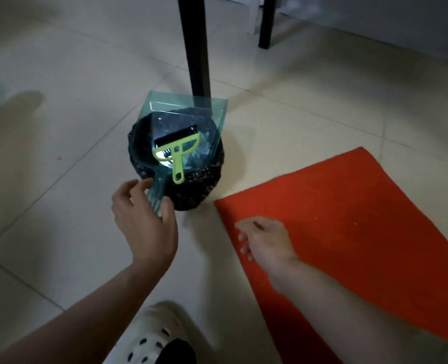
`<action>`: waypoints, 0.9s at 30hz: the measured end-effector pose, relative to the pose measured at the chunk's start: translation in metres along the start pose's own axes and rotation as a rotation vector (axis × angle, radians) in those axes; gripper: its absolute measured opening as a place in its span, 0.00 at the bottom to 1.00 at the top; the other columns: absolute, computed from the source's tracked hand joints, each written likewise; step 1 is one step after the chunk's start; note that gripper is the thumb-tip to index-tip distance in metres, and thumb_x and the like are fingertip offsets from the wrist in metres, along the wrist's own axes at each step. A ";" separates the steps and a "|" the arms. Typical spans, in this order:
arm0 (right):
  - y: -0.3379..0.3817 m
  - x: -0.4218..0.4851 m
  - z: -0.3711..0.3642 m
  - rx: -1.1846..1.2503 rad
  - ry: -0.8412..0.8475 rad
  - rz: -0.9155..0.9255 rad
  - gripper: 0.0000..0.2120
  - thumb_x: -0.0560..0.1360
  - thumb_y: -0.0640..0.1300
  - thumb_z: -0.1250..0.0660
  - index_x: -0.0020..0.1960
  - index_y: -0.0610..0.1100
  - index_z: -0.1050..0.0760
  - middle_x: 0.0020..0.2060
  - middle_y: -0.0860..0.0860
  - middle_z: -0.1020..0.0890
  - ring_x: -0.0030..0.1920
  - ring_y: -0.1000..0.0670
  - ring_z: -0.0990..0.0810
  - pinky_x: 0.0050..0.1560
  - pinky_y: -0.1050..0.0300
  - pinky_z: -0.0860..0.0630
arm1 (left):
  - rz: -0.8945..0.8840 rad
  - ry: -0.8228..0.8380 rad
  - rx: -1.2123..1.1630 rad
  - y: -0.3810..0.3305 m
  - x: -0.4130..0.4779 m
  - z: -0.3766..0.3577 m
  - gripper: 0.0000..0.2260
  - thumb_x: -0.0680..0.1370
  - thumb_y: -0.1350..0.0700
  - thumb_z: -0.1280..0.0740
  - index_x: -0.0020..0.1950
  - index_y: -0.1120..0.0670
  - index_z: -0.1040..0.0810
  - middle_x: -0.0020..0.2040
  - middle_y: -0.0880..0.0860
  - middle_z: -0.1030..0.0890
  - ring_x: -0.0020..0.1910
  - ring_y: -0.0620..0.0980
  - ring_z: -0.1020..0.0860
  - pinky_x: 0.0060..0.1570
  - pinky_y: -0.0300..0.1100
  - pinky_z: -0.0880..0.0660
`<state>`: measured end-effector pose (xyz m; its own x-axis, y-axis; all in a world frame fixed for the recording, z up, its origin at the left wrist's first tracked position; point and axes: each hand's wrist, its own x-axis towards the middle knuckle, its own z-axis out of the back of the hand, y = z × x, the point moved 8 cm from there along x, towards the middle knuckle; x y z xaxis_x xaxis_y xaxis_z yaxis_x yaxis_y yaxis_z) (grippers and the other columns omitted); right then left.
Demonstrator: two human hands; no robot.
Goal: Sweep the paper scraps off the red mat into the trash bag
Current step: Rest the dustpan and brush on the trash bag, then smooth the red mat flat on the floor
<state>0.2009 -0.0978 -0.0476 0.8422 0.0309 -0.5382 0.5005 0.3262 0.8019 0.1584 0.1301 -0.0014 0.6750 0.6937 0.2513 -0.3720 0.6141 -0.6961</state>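
A black trash bag (191, 187) stands on the tiled floor left of the red mat (349, 219). Across its mouth lies a translucent teal dustpan (181, 111), with a small green brush (177, 153) resting in it. My left hand (144, 219) hovers over the dustpan's handle (156, 193) with fingers spread, touching or nearly touching it. My right hand (265, 240) hangs over the mat's near left corner, fingers loosely apart and holding nothing. A couple of tiny pale specks (355, 223) lie on the mat.
A black table leg (195, 46) rises just behind the bag, and a second leg (266, 22) stands farther back right. A white perforated shoe (154, 334) shows at the bottom. Pale tiles surround the mat.
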 end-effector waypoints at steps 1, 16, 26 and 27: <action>-0.023 -0.004 0.008 -0.073 -0.007 -0.030 0.09 0.75 0.40 0.33 0.37 0.47 0.21 0.30 0.52 0.23 0.30 0.52 0.26 0.33 0.58 0.29 | -0.079 0.072 0.022 -0.010 -0.017 -0.008 0.21 0.74 0.57 0.35 0.66 0.57 0.28 0.66 0.59 0.33 0.66 0.56 0.35 0.66 0.50 0.39; -0.222 -0.097 0.170 -0.899 -0.068 -0.518 0.56 0.65 0.64 0.26 0.78 0.56 0.61 0.77 0.44 0.56 0.77 0.40 0.54 0.69 0.33 0.38 | -1.200 1.183 0.656 -0.059 -0.258 -0.148 0.44 0.72 0.37 0.33 0.78 0.42 0.58 0.78 0.58 0.65 0.76 0.63 0.62 0.72 0.64 0.56; -0.249 -0.093 0.164 -1.002 0.066 -0.537 0.64 0.66 0.58 0.23 0.75 0.51 0.73 0.74 0.34 0.68 0.75 0.31 0.64 0.71 0.30 0.43 | -1.105 1.402 0.892 -0.048 -0.280 -0.175 0.40 0.76 0.41 0.36 0.76 0.39 0.64 0.76 0.63 0.68 0.74 0.69 0.65 0.70 0.69 0.52; -0.250 -0.092 0.163 -0.996 0.067 -0.538 0.64 0.66 0.57 0.23 0.75 0.51 0.74 0.74 0.34 0.68 0.75 0.30 0.64 0.71 0.30 0.43 | -1.100 1.403 0.891 -0.048 -0.280 -0.175 0.40 0.77 0.42 0.36 0.76 0.39 0.64 0.76 0.63 0.68 0.73 0.69 0.66 0.70 0.69 0.52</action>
<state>0.0305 -0.3365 -0.1562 0.5385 -0.2995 -0.7876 0.3864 0.9184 -0.0850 0.0984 -0.1597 -0.1565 0.5669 -0.4981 -0.6561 0.6211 0.7816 -0.0568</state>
